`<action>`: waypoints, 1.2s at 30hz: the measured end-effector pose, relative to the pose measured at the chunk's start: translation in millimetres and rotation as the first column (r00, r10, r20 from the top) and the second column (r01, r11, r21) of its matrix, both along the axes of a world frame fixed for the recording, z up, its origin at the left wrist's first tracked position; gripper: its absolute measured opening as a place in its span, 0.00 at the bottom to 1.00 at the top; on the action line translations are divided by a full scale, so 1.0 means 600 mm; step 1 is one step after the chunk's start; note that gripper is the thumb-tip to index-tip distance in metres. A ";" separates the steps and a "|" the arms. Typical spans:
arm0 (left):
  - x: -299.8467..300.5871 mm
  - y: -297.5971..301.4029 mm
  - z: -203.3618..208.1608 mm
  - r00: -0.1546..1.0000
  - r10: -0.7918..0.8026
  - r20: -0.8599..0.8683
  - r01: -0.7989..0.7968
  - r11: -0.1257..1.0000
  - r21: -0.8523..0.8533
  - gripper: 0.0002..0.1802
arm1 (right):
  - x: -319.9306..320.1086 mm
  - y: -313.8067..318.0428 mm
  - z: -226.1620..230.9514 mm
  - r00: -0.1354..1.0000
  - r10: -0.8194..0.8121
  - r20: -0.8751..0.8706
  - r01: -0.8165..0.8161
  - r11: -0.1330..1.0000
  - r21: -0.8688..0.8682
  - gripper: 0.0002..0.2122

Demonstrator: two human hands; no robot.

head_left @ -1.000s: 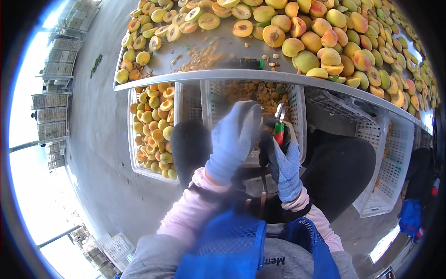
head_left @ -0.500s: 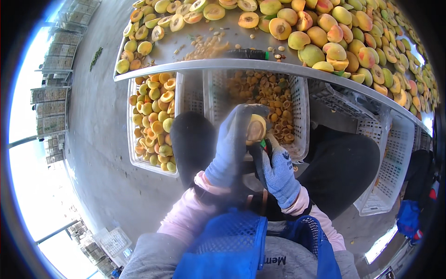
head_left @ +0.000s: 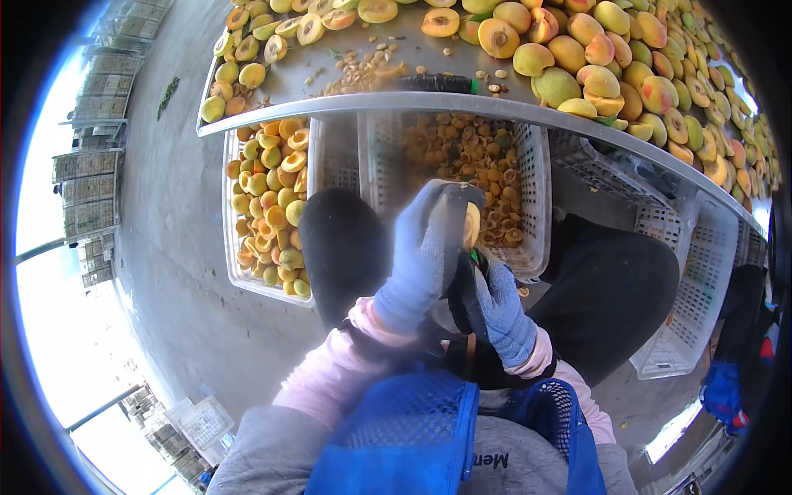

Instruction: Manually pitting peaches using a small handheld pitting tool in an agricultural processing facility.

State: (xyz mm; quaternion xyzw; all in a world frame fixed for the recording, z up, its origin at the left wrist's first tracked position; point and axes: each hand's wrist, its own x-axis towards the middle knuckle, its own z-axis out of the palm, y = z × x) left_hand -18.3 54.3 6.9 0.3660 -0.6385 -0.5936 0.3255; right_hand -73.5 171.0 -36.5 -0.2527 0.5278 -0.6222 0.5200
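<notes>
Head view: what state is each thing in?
Left hand: gloved, closed around cut fruit
Cut fruit: flesh exposed
Right hand: gloved, closed on green-ended tool
Green-ended tool: mostly hidden
Left crate: filled
Middle crate: holding cut pieces
Table fruit: some whole, some halved
Pits: loose on table
Dark handle: lying on table

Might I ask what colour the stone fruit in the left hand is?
The stone fruit looks yellow where visible, best in the head view.

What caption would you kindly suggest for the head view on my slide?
Gloved left hand holding cut fruit, right hand gripping a tool, near a white crate.
</notes>
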 end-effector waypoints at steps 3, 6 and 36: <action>0.002 -0.009 -0.008 0.999 -0.049 -0.019 0.048 0.999 -0.024 0.13 | 0.005 0.013 -0.031 1.000 0.006 -0.004 -0.006 1.000 0.022 0.15; 0.007 -0.013 -0.010 0.983 -0.170 0.074 0.173 0.985 -0.025 0.13 | -0.004 0.010 -0.016 0.977 0.032 0.211 -0.059 0.991 0.120 0.15; 0.008 -0.004 -0.060 0.923 -0.058 -0.381 0.301 0.727 0.618 0.22 | -0.007 -0.024 0.010 -0.477 0.356 0.803 -0.011 0.912 -0.411 0.23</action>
